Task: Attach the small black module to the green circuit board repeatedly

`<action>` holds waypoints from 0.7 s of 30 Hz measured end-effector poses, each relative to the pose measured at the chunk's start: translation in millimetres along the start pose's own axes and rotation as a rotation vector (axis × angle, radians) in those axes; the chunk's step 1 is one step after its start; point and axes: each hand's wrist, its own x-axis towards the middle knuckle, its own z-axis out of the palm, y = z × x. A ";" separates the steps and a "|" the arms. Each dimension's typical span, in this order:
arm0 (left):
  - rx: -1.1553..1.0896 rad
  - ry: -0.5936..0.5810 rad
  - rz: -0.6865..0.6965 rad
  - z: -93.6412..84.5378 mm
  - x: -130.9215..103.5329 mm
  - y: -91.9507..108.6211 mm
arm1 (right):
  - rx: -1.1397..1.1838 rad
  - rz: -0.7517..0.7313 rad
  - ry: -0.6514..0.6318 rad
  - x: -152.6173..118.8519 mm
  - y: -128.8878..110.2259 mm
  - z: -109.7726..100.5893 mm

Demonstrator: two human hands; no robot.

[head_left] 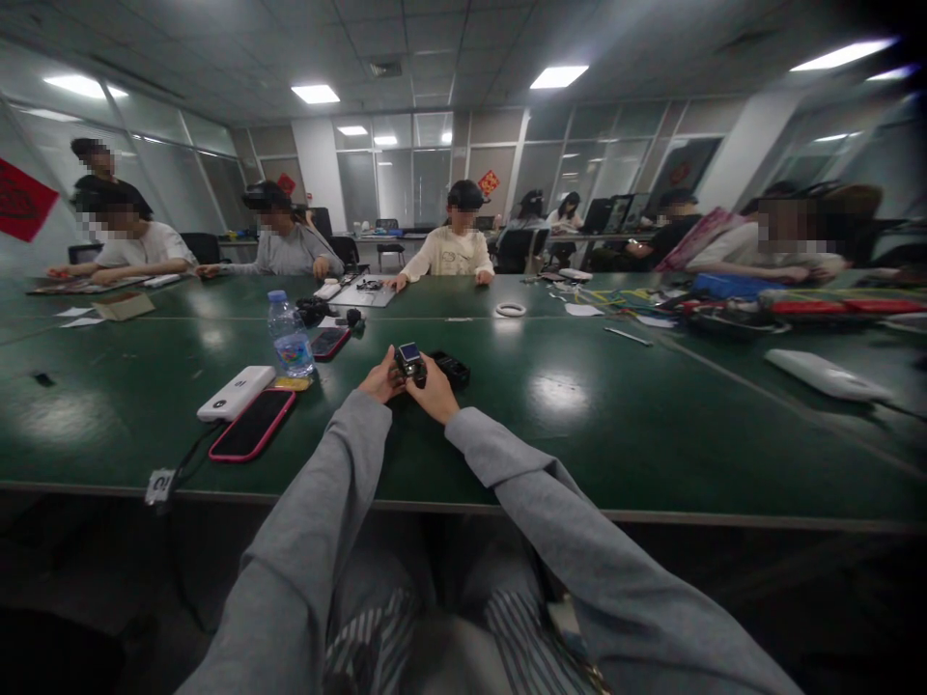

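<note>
In front of me, above the green table [499, 425], my left hand [381, 378] and my right hand [436, 391] grip a small black boxy device [409, 355] from both sides. Its upper face is a bluish rectangle with a pale border, perhaps a screen; the exact kind is too small to tell. Fingers of both hands are closed around it, hiding its sides. Just beyond my right hand lies a black case [452, 369] with recesses, partly covered by that hand.
Left of my hands are a water bottle [290, 338], a white power bank [237, 393] with a cable, a pink-edged phone [253, 425] and another phone [331, 343]. A white ring [510, 310] lies ahead, a white device [826, 375] at right. Several people sit around the table.
</note>
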 end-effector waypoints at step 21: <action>0.045 0.103 0.030 -5.5 5.3 0.1 | 1.221 0.747 -0.190 9.8 -12.9 -12.7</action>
